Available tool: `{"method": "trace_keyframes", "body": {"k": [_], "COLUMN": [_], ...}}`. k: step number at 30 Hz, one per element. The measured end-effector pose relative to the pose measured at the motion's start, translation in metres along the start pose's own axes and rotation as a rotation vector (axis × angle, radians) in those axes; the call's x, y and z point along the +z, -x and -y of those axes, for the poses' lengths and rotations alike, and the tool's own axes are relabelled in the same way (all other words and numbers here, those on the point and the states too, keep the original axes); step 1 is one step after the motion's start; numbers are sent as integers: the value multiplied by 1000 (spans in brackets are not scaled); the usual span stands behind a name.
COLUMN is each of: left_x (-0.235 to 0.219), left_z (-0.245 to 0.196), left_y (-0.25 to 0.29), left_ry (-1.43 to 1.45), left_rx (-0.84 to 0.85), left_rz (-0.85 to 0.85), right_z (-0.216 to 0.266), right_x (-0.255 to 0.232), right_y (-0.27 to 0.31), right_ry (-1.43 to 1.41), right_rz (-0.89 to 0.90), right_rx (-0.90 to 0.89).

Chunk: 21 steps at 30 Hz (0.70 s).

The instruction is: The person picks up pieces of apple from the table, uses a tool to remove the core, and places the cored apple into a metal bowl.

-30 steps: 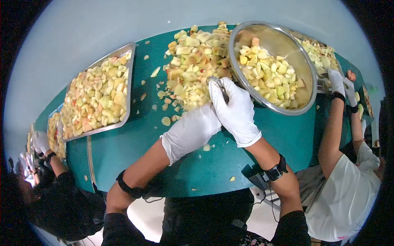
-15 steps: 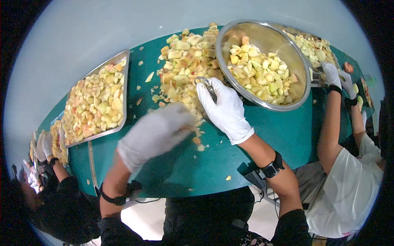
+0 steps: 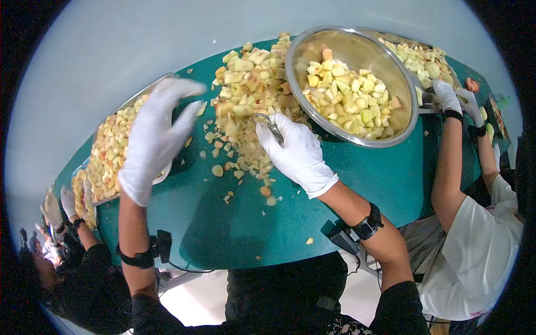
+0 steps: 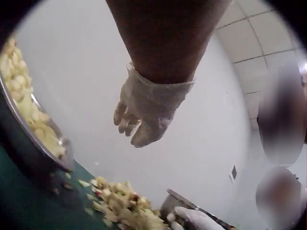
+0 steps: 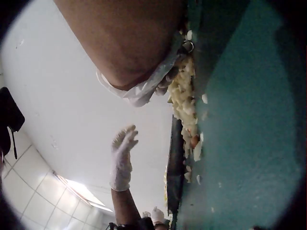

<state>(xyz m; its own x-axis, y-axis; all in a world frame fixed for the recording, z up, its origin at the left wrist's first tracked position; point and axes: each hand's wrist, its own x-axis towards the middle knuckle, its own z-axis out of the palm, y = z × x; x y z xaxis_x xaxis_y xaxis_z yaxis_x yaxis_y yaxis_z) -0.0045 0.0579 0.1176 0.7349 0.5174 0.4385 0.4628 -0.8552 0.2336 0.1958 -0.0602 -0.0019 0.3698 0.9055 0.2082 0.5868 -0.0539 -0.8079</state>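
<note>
My left hand in a white glove is raised in the air above the teal table, fingers loosely spread and holding nothing; the left wrist view shows the same empty left hand. My gloved right hand rests at the near edge of a heap of cut apple pieces and grips a small metal tool. In the right wrist view the right hand sits against the apple pieces, with the left hand raised beyond it.
A large steel bowl of diced apple stands right of the heap. A metal tray of apple pieces lies at the left, partly behind my left hand. Another person's gloved hands work at the right; a further person is at the far left.
My left hand has left the heap beside the right hand, swung left and risen into the air, open. The right hand stays on the tool at the heap.
</note>
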Motion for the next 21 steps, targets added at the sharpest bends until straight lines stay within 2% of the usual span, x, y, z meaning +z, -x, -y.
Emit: {"method": "trace_keyframes", "body": {"k": [1, 3, 7, 9, 10, 13, 14, 21], "left_x": [10, 33, 89, 119, 134, 162, 169, 204], "left_z": [-15, -43, -98, -115, -124, -150, -154, -171], "left_y": [-12, -35, -91, -110, -121, -143, -145, -147], "left_ry": [95, 192, 124, 136, 122, 14, -14, -139], "left_rx": [46, 260, 466, 497, 489, 480, 483, 496], "left_rz": [24, 11, 166, 194, 250, 399, 417, 507], "right_z": [0, 0, -27, -39, -38, -47, -45, -54], "right_x": [1, 0, 16, 27, 22, 21, 13, 14], "right_y": [1, -1, 7, 1, 2, 7, 11, 26], "right_ry": [34, 102, 121, 172, 148, 200, 230, -180], "right_rz": [29, 90, -28, -129, 10, 110, 239, 325], "right_rx": [17, 40, -261, -408, -372, -348, -299, -170]}}
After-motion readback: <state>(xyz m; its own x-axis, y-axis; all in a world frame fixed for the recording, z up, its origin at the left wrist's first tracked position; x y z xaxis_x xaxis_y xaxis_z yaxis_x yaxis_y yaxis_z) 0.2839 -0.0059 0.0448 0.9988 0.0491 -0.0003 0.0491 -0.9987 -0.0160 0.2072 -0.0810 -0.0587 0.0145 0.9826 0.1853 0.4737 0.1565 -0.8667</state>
